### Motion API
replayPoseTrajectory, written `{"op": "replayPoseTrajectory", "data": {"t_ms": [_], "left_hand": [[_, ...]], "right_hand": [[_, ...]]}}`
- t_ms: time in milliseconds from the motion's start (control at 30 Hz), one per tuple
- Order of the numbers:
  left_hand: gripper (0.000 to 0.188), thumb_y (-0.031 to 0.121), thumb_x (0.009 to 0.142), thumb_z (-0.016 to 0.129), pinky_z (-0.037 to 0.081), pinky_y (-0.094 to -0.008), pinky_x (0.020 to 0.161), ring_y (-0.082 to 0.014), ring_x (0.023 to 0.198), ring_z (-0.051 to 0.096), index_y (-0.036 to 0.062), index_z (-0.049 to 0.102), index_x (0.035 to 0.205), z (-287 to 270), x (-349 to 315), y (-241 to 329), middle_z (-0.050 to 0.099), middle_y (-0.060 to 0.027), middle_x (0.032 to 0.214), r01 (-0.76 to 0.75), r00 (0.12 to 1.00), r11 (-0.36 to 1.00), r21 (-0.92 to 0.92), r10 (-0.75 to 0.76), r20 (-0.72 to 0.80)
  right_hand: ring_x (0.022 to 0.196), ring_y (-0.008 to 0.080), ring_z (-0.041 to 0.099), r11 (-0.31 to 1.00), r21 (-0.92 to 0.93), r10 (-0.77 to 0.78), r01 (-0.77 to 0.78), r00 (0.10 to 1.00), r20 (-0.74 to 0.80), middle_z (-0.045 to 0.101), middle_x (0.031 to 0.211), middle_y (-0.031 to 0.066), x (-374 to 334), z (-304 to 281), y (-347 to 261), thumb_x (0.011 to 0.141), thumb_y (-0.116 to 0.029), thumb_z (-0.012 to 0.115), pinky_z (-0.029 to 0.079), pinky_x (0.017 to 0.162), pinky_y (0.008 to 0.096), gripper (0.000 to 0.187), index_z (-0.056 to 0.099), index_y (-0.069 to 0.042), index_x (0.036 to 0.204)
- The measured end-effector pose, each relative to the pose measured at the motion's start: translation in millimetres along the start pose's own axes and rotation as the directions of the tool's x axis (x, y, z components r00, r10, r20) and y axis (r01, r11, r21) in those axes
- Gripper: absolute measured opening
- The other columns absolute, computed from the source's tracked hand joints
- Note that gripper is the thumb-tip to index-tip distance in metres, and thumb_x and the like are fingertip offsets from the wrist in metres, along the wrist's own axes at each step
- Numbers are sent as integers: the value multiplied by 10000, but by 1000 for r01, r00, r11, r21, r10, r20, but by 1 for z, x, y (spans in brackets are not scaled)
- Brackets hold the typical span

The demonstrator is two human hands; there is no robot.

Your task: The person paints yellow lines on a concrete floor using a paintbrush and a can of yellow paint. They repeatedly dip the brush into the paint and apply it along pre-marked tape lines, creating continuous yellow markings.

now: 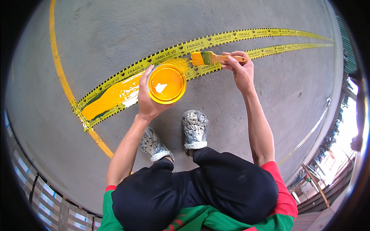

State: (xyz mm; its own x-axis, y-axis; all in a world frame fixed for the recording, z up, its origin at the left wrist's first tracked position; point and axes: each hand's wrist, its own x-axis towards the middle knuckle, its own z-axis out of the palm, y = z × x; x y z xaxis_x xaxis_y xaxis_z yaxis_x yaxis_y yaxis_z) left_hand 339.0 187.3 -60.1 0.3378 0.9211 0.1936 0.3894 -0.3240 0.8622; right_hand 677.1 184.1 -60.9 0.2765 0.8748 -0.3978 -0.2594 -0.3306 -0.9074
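Observation:
My left hand (149, 101) is wrapped round the side of an open can of yellow paint (169, 87), held over the lower strip of tape. In my right hand (239, 68) I grip the wooden handle of a paintbrush (208, 58), whose bristles are coated in yellow. The bristle tip lies at the right end of the fresh paint, between two bands of yellow-and-black tape (246, 34) on the floor. Wet yellow paint (111, 98) covers the strip to the left of the can. The can hides part of the painted strip and of the lower tape.
An older yellow line (58, 61) crosses the grey concrete floor (115, 34) at the left and meets the tape ends. My shoes (195, 129) stand just below the tape. Stacked boxes (50, 200) line the lower left rim. A wooden stick (316, 184) leans at the lower right.

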Motion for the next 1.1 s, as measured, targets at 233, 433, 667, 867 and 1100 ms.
{"op": "replayPoseTrajectory", "data": {"t_ms": [233,433,667,867,1100], "left_hand": [[1177,270,580,996,389,-449,1149,-356,1314,527,-28,302,1483,-18,-17,22,475,-250,1447,14,999,1000,-28,-15,-34],[1239,281,568,1007,343,-454,1175,-331,1343,493,-15,250,1503,-42,-37,44,397,-236,1512,196,980,974,-113,-200,-23],[1246,246,557,999,338,-467,1193,-333,1382,449,14,224,1506,-67,-47,64,390,-207,1513,185,979,982,-39,-188,-85],[1253,264,562,1013,368,-452,1173,-325,1350,484,-10,231,1502,-75,-51,67,403,-228,1494,164,981,984,72,-155,-117],[1271,260,547,1005,334,-469,1193,-342,1393,438,15,217,1513,-76,-52,67,386,-210,1521,160,982,987,-2,-159,-105]], "right_hand": [[838,190,738,781,-559,-387,277,918,-85,731,1056,150,-13,-16,-41,944,-37,674,627,701,288,163,630,10,1093],[763,280,711,264,-755,-481,600,760,436,689,888,148,-33,67,-15,850,29,651,601,635,372,159,614,-35,991],[793,220,743,838,-348,-381,420,907,177,738,964,147,-47,97,2,896,1,685,632,679,333,151,648,4,1042],[805,186,726,923,-378,-106,67,991,-83,719,1036,180,-14,44,-13,954,-15,644,630,673,292,112,639,27,1057],[798,179,724,802,-524,-387,288,918,-88,727,1020,168,-21,5,-47,969,-35,632,625,663,279,103,644,27,1051]]}}
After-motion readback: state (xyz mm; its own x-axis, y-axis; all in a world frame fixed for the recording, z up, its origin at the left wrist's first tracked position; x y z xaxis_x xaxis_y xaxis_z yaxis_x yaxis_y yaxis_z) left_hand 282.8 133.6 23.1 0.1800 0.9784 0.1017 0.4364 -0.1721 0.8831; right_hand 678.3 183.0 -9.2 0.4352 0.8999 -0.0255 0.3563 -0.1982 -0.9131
